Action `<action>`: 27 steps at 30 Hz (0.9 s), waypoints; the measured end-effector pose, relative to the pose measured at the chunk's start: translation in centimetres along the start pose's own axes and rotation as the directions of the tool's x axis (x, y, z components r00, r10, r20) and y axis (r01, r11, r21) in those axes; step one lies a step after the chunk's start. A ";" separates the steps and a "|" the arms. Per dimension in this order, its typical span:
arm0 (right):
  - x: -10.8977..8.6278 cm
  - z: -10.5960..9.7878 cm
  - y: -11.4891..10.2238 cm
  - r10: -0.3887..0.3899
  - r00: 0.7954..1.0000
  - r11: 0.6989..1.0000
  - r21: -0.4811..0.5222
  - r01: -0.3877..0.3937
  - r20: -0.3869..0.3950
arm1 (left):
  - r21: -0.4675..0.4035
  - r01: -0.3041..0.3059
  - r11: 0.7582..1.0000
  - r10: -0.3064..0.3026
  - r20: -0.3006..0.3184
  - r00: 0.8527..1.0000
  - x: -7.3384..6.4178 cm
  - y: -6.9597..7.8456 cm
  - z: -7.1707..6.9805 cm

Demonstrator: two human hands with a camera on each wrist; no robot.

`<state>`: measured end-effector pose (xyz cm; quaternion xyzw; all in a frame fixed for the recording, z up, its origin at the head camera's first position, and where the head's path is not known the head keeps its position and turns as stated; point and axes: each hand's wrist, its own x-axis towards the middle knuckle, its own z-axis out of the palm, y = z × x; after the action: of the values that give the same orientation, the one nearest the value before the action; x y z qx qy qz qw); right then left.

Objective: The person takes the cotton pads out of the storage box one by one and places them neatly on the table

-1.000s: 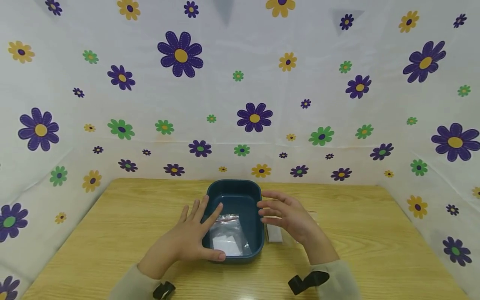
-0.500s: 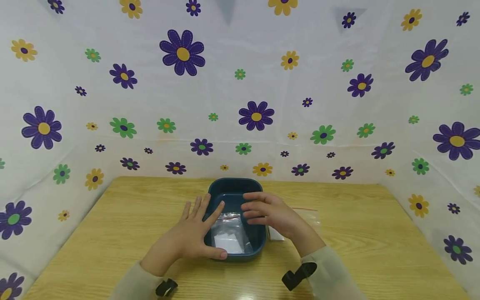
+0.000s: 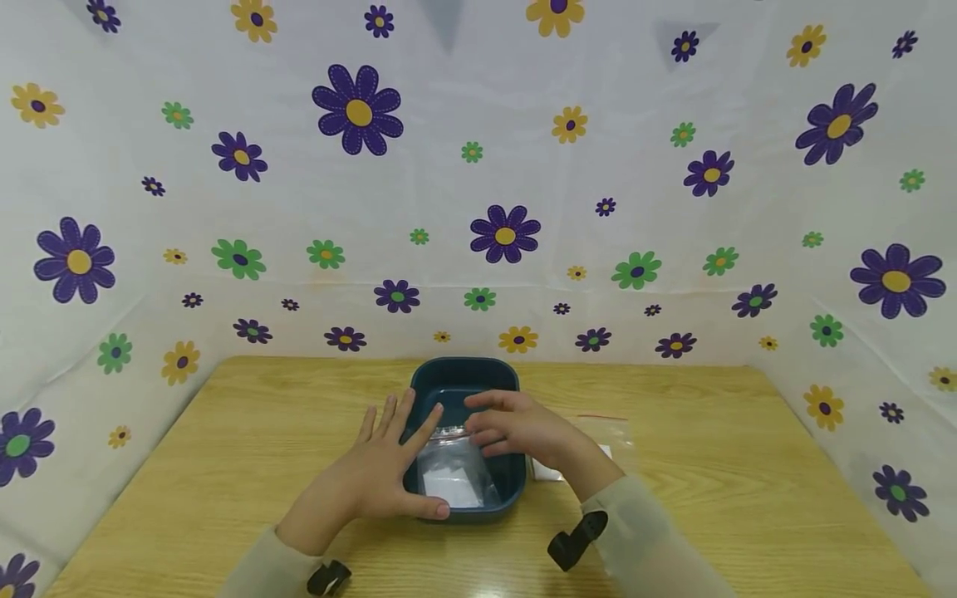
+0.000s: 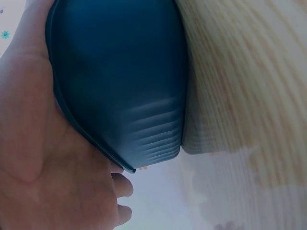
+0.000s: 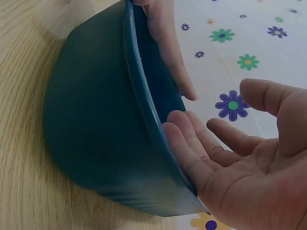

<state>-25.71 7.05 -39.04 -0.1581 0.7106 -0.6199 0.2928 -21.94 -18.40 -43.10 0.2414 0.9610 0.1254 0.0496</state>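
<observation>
A dark teal plastic bin (image 3: pixel 441 380) stands on the table, with clear zip bags (image 3: pixel 449 486) holding something white near its front. My left hand (image 3: pixel 374 477) rests along the bin's left rim, fingers spread and thumb over the front corner. Over the right rim reaches my right hand (image 3: pixel 523 428); its fingers are loosely bent above the bin's inside, and nothing is held between them. In the right wrist view those fingers (image 5: pixel 192 148) lie at or just over the rim. Whether they touch it I cannot tell.
Right of the bin, partly behind my right forearm, lies another clear zip bag (image 3: pixel 619 432) with a red seal line and a white piece (image 3: pixel 544 473) beside or in it. The wooden table (image 3: pixel 299 407) ends at a flowered cloth backdrop (image 3: pixel 419 191).
My right hand has moved left, from beside the bin's right wall to over its inside, uncovering more of the bag at the right. My left hand stays on the left rim.
</observation>
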 end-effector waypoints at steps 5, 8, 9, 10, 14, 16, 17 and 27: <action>0.4 0.3 0.1 0.025 1.000 0.999 -0.024 -0.025 0.003 | -0.003 -0.005 1.000 0.005 -0.003 1.000 0.0 0.0 0.0; 0.5 0.6 0.0 0.033 0.999 0.999 -0.032 -0.033 0.010 | 0.000 -0.005 1.000 0.005 -0.004 1.000 -0.1 0.0 0.0; 0.6 0.6 0.0 0.038 0.999 0.999 -0.033 -0.037 0.011 | 0.000 -0.005 1.000 0.005 -0.004 1.000 -0.1 0.0 -0.1; 0.7 0.7 -0.1 0.041 0.999 0.999 -0.035 -0.041 0.011 | 0.001 -0.005 1.000 0.005 -0.005 1.000 -0.1 0.1 -0.1; 0.9 0.8 -0.1 0.052 0.999 0.997 -0.049 -0.051 0.006 | 0.006 -0.004 1.000 0.004 -0.010 1.000 -0.1 0.1 -0.1; 0.9 0.8 -0.1 0.052 0.999 0.997 -0.052 -0.052 0.004 | 0.007 -0.003 1.000 0.003 -0.013 1.000 -0.1 0.1 0.0; 0.9 0.8 -0.1 0.053 0.999 0.997 -0.055 -0.053 0.004 | 0.012 -0.002 1.000 0.002 -0.011 1.000 -0.1 0.1 0.0; 0.8 1.2 -0.2 0.090 0.996 0.989 -0.119 -0.092 -0.025 | 0.004 -0.005 1.000 0.005 -0.007 1.000 0.0 0.0 0.1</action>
<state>-25.62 5.60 -39.10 -0.1368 0.7559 -0.5636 0.3038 -21.92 -18.44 -43.16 0.2437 0.9608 0.1244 0.0454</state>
